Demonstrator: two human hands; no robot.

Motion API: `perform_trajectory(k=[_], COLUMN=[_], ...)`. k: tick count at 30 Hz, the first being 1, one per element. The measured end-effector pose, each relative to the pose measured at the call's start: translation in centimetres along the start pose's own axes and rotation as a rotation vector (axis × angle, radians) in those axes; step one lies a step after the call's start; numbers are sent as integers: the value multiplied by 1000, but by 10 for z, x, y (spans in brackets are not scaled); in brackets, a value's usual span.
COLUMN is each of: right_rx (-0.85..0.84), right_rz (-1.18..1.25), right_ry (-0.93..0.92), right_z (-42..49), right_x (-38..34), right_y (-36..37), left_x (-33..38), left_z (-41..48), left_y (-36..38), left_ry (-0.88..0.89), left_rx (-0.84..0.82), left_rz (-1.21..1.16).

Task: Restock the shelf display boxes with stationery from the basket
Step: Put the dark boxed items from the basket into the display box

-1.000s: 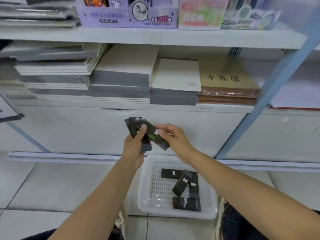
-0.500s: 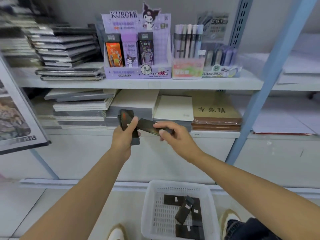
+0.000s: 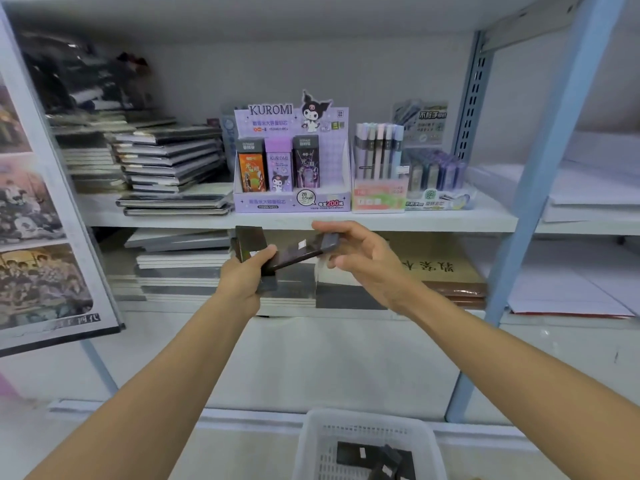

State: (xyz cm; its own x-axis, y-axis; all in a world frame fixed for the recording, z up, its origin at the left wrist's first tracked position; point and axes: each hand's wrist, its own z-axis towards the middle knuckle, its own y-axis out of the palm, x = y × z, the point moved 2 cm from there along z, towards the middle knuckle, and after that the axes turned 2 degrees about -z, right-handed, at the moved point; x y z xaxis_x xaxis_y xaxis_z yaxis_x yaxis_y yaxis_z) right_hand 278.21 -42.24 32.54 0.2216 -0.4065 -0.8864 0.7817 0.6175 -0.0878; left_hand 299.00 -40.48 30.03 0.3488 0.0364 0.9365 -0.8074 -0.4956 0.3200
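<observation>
Centre frame, just below the shelf (image 3: 415,220) edge: left hand (image 3: 242,282) grips a stack (image 3: 249,242) of dark flat packs held upright, thumb curled across the front and the other fingers hidden behind it. Right hand (image 3: 367,261) pinches the far end of one dark pack (image 3: 304,249) between the thumb on top and the fingers underneath, with the lower fingers loosely curled. This pack lies tilted, white label facing up, its near end touching the stack at the left thumb. Bottom centre: white basket (image 3: 311,445) on the floor, partly cut off by the frame edge, with more dark packs (image 3: 360,453) lying flat in it; the count cannot be told. On the shelf above the hands stands the purple Kuromi box (image 3: 291,202) with three upright packs in its front row. Just right of it is a pink box (image 3: 377,199) of pastel pens, then a third box (image 3: 436,199) with bluish items. Left of the Kuromi box lie piled notebooks (image 3: 166,157). A blue upright (image 3: 540,168) runs down the right side, and a poster (image 3: 34,237) leans at the left edge.
</observation>
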Motion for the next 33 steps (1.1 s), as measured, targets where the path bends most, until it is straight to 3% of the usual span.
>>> perform_trajectory(k=[2,9,17,25,33], right_rx=[-7,291,528,409,161], right_rz=[-48,-250,-571,-989,-1127], right_ry=[-34,-140,-236,-198,-98], right_z=[5,32,92,165,199], right_x=[-9,-33,-66,-68,-63], right_y=[0,-8,-40,-55,-55], left_x=[3,17,67,85,82], left_z=[-1,-8,6,34,53], left_y=[3,18,22,23,28], left_ry=[-31,-100,215,360,455], left_rx=[-12,-239,-273,-287,-313], left_rz=[3,42,141,190,240])
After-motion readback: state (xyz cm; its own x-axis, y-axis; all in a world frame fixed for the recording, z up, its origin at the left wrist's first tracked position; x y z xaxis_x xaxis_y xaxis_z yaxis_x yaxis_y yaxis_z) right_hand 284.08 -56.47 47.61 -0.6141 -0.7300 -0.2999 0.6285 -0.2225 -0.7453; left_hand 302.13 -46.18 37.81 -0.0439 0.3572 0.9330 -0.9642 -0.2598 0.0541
